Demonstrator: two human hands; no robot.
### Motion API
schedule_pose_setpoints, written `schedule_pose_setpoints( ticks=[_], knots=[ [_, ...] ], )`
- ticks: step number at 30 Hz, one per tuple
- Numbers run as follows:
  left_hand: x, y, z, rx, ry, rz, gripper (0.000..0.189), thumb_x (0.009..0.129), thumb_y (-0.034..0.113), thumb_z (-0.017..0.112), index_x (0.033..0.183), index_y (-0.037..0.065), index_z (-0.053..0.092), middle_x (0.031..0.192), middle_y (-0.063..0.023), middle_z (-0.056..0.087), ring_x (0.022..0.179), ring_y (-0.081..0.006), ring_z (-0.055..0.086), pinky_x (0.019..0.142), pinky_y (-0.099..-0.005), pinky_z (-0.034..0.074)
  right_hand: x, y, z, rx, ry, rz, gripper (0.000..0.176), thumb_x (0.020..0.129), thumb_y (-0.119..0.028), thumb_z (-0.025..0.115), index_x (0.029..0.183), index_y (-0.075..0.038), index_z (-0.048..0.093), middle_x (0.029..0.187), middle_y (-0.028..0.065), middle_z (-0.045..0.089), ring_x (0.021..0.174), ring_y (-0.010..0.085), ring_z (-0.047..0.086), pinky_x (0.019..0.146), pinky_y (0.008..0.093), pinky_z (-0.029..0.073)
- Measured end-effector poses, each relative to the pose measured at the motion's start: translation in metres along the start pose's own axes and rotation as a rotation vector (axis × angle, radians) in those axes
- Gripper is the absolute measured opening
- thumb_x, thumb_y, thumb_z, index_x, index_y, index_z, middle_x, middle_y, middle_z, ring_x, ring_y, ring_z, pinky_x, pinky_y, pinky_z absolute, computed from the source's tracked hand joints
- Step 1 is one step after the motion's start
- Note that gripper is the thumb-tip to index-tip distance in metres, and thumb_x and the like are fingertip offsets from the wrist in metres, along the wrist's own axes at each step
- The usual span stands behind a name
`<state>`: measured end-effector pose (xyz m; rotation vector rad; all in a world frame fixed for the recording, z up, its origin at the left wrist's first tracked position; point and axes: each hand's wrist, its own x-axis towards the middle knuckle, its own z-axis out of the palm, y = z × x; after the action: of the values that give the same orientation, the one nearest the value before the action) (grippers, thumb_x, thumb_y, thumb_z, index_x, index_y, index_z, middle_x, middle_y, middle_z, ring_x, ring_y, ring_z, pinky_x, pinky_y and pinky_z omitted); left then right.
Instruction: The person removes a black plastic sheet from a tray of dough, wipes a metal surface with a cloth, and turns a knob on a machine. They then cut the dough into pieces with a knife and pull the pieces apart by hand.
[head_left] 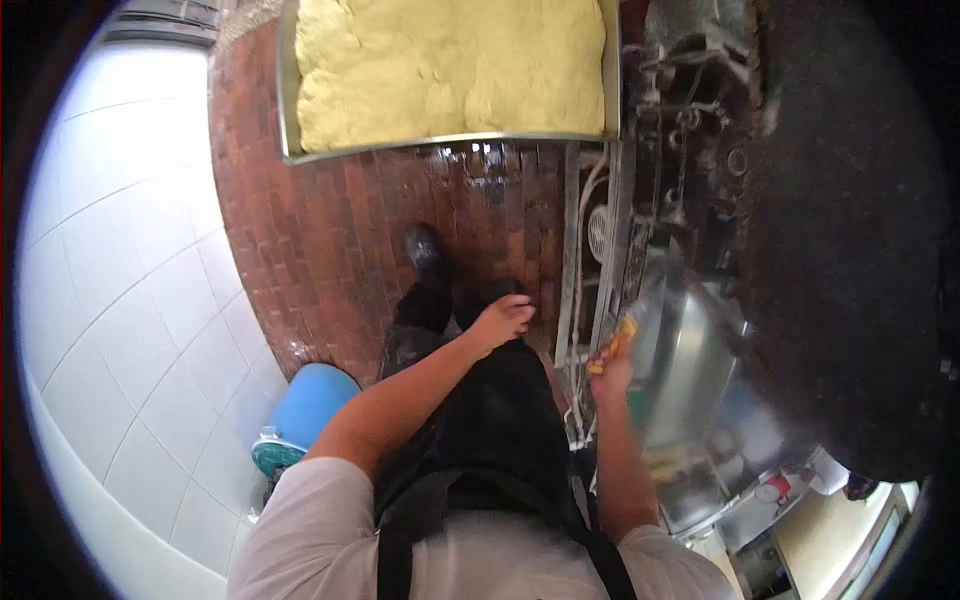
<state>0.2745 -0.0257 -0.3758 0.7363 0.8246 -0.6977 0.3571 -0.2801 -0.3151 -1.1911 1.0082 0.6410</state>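
My left hand (503, 322) hangs in front of my dark apron, its fingers loosely bent and apart, with nothing visible in it. My right hand (612, 372) is closed around a yellow-orange object (626, 330), long and narrow; its exact kind is blurred. That hand is beside the metal equipment at the right. Ahead of me, a large metal tub (290, 110) is filled with a thick slab of pale yellow dough-like mass (450, 70). Neither hand touches the tub.
A wet red brick floor (330, 220) lies underfoot, with a white tiled wall (130, 270) at the left. A blue bin (315, 400) stands against that wall. Along the right run pipes, machine parts and a shiny curved metal surface (690, 350).
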Motion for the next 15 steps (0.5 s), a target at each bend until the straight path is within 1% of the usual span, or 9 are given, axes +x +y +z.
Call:
schedule_pose_setpoints(
  ticks=[1,2,4,5,6,8,10,12,15],
  knots=[
    [-0.014,0.012,-0.018,-0.003,0.085,0.012,0.047,0.096,0.033,0.065,0.136,0.011,0.054,0.115,-0.0027,0.063,0.093,-0.0149,0.061,0.080,-0.0322,0.051,-0.008,0.001,-0.001,-0.080,0.088,-0.077,0.037,0.102,-0.048,0.048,0.102,-0.012,0.057,0.066,-0.0010,0.047,0.053,0.0129,0.045,0.054,0.0292,0.046],
    [-0.033,0.020,-0.034,-0.006,0.166,0.012,0.044,0.096,0.032,0.066,0.133,0.011,0.056,0.111,-0.0021,0.064,0.090,-0.0139,0.061,0.079,-0.0315,0.051,-0.019,0.002,-0.004,-0.072,0.088,-0.075,0.037,0.102,-0.048,0.048,0.102,-0.012,0.057,0.066,-0.0010,0.047,0.053,0.0129,0.045,0.054,0.0292,0.046],
    [-0.042,0.000,-0.079,-0.176,0.211,0.084,0.035,0.096,0.028,0.064,0.126,0.013,0.059,0.099,0.0000,0.064,0.078,-0.0114,0.061,0.067,-0.0264,0.049,-0.023,-0.007,0.003,-0.191,0.196,0.119,0.033,0.101,-0.044,0.053,0.098,-0.012,0.058,0.066,-0.0013,0.049,0.052,0.0139,0.046,0.052,0.0314,0.047],
    [-0.056,0.023,-0.085,-0.167,0.210,0.108,0.035,0.096,0.028,0.064,0.126,0.013,0.059,0.099,0.0000,0.064,0.078,-0.0114,0.061,0.067,-0.0264,0.049,-0.027,-0.011,0.004,-0.127,0.142,0.058,0.027,0.099,-0.038,0.058,0.098,-0.011,0.059,0.066,-0.0011,0.049,0.051,0.0144,0.047,0.049,0.0340,0.048],
    [-0.080,0.041,-0.087,-0.087,0.262,0.085,0.032,0.096,0.029,0.063,0.124,0.013,0.059,0.098,0.0001,0.063,0.079,-0.0116,0.061,0.067,-0.0266,0.050,-0.037,-0.010,0.011,-0.120,0.136,0.054,0.027,0.099,-0.038,0.058,0.098,-0.011,0.059,0.066,-0.0011,0.049,0.051,0.0144,0.047,0.049,0.0340,0.048],
    [-0.110,0.067,-0.088,0.014,0.309,0.073,0.030,0.097,0.030,0.062,0.122,0.013,0.060,0.098,0.0002,0.063,0.079,-0.0119,0.061,0.068,-0.0268,0.050,-0.057,-0.004,0.027,-0.139,0.093,0.144,0.021,0.097,-0.032,0.062,0.095,-0.011,0.058,0.067,-0.0002,0.049,0.051,0.0143,0.049,0.047,0.0350,0.049],
    [-0.121,0.079,-0.093,-0.029,0.331,0.017,0.030,0.097,0.029,0.063,0.122,0.012,0.058,0.098,-0.0001,0.062,0.080,-0.0120,0.062,0.068,-0.0274,0.050,-0.107,-0.004,0.093,-0.185,0.039,0.132,0.019,0.098,-0.029,0.062,0.097,-0.011,0.056,0.067,-0.0001,0.050,0.052,0.0130,0.051,0.046,0.0326,0.048],
    [-0.128,0.091,-0.094,-0.031,0.330,0.041,0.032,0.097,0.030,0.063,0.123,0.012,0.056,0.097,-0.0007,0.062,0.079,-0.0122,0.062,0.068,-0.0271,0.050,-0.140,-0.003,0.163,-0.530,-0.221,-0.057,0.018,0.100,-0.028,0.058,0.101,-0.010,0.054,0.068,-0.0004,0.050,0.050,0.0102,0.049,0.042,0.0284,0.044],
    [-0.133,0.113,-0.098,-0.016,0.301,0.087,0.036,0.097,0.030,0.063,0.126,0.011,0.053,0.096,-0.0020,0.063,0.077,-0.0125,0.062,0.066,-0.0264,0.050,-0.125,-0.021,0.272,-0.586,-0.380,-0.221,0.016,0.102,-0.027,0.056,0.104,-0.011,0.052,0.068,-0.0024,0.049,0.047,0.0067,0.044,0.037,0.0236,0.035]
  ],
)
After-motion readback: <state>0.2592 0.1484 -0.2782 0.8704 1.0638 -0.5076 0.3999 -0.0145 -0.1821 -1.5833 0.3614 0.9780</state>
